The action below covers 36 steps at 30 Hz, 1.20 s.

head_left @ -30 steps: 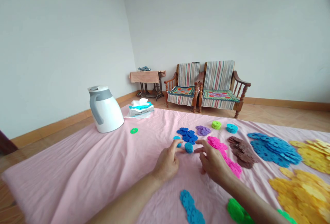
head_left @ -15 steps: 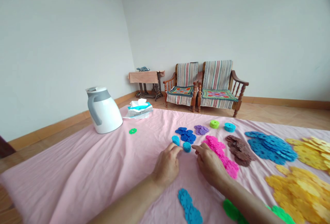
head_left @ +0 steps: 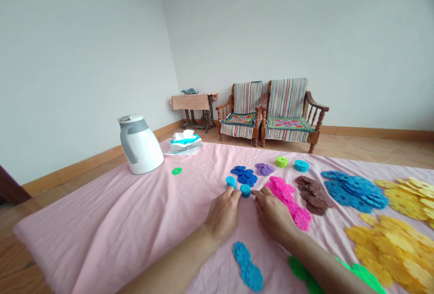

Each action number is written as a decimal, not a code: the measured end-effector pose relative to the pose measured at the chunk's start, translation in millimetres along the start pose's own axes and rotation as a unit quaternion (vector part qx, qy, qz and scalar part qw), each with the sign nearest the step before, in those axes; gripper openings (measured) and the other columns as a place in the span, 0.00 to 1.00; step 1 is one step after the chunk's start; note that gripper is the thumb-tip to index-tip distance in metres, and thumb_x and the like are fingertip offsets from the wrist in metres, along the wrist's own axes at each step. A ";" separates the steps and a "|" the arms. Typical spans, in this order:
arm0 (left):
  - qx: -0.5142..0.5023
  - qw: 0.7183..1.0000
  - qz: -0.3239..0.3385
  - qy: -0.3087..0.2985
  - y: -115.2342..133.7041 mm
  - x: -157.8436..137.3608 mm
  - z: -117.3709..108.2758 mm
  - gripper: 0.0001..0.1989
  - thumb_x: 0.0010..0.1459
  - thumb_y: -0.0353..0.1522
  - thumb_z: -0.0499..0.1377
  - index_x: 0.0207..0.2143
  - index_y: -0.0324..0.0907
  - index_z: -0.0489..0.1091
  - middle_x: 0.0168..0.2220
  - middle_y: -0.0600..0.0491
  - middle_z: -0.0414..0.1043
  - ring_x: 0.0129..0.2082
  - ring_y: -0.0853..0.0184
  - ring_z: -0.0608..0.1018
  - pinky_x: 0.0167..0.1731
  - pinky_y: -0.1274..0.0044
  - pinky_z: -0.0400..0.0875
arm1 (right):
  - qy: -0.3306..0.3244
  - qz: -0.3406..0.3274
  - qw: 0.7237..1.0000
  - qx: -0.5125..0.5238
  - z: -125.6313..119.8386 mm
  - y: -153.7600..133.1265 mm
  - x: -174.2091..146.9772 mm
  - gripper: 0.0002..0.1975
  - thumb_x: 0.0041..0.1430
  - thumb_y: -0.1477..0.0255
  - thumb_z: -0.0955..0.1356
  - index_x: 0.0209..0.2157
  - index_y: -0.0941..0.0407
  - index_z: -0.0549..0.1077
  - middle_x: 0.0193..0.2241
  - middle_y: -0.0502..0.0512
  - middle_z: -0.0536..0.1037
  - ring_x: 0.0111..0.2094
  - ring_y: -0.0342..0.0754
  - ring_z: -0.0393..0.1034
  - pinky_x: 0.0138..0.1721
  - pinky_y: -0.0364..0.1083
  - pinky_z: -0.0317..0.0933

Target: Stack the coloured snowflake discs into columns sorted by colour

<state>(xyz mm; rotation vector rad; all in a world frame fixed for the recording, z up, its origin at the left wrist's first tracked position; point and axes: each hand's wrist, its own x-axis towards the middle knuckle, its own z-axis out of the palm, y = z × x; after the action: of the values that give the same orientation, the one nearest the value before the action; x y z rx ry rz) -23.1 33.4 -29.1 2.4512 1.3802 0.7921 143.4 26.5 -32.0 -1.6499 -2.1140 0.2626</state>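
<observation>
A small stack of light-blue flower-shaped discs (head_left: 245, 190) stands on the pink cloth between my two hands. My left hand (head_left: 223, 212) reaches in from the left, one fingertip at the stack's left side. Its other fingers are bent, close to a second light-blue disc pile (head_left: 231, 181), which they partly cover. On the stack's other side is my right hand (head_left: 274, 212), its index finger stretched towards it with a narrow gap and the rest curled under. Neither hand has lifted anything. Pink discs (head_left: 283, 194) lie right beside the right hand.
Dark-blue (head_left: 247, 176), purple (head_left: 264, 169), brown (head_left: 311, 196), blue (head_left: 356, 191) and yellow discs (head_left: 395, 244) lie in piles. Lime (head_left: 281, 162) and turquoise stacks (head_left: 301, 165) stand behind. Green discs (head_left: 366, 277) lie under the right forearm. A jug (head_left: 144, 149) and tissue box (head_left: 186, 142) stand left.
My left hand has shifted slightly right, its fingertip now closer to the small light-blue stack. My right hand stays almost in place; the view has moved a little.
</observation>
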 end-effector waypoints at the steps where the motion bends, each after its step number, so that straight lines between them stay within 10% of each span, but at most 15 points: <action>1: -0.001 1.000 -0.002 -0.002 0.0 0.3 0.3 0.23 0.54 0.17 0.46 0.47 0.44 0.67 0.44 0.48 0.68 0.46 0.64 0.72 0.49 0.74 0.66 | 0.003 0.000 1.000 0.003 0.5 0.3 -0.1 0.16 0.60 0.80 0.57 0.41 0.56 0.73 0.38 0.59 0.72 0.37 0.48 0.72 0.33 0.42 0.58; 8: -0.042 0.999 0.018 -0.002 -2.2 0.0 -11.7 0.23 0.45 0.16 0.48 0.39 0.42 0.71 0.38 0.51 0.70 0.39 0.65 0.73 0.43 0.76 0.68 | 0.048 0.012 0.998 0.047 1.5 6.9 2.6 0.17 0.57 0.83 0.58 0.43 0.59 0.71 0.37 0.59 0.74 0.39 0.48 0.71 0.37 0.42 0.59; 17: -0.139 0.936 0.102 -0.307 1.2 -14.9 -64.2 0.20 0.44 0.34 0.66 0.42 0.44 0.72 0.36 0.55 0.66 0.25 0.74 0.70 0.25 0.83 0.65 | 0.088 0.017 0.991 0.095 1.3 8.9 4.4 0.14 0.53 0.83 0.59 0.37 0.59 0.73 0.32 0.56 0.76 0.33 0.46 0.71 0.35 0.42 0.60; 28: -0.101 0.930 0.166 -0.311 13.2 -17.4 -60.7 0.16 0.48 0.33 0.65 0.42 0.45 0.73 0.35 0.55 0.65 0.28 0.72 0.70 0.29 0.82 0.66 | 0.100 -0.034 0.989 0.103 -33.5 -7.8 -45.0 0.13 0.57 0.79 0.58 0.39 0.54 0.70 0.33 0.53 0.73 0.31 0.46 0.70 0.31 0.43 0.61; 36: -0.165 0.961 0.096 -0.200 4.3 -10.5 -51.0 0.13 0.44 0.29 0.64 0.36 0.41 0.72 0.33 0.55 0.65 0.27 0.73 0.69 0.27 0.82 0.64 | 0.081 -0.118 0.990 0.015 -5.9 -0.5 -94.8 0.17 0.56 0.82 0.57 0.42 0.53 0.69 0.32 0.55 0.73 0.33 0.50 0.70 0.34 0.47 0.64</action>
<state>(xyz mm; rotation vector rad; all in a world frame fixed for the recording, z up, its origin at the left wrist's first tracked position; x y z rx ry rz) -52.4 18.7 11.5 2.3291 0.8059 0.4750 163.5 -65.0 -48.0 -1.3385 -2.1439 0.0833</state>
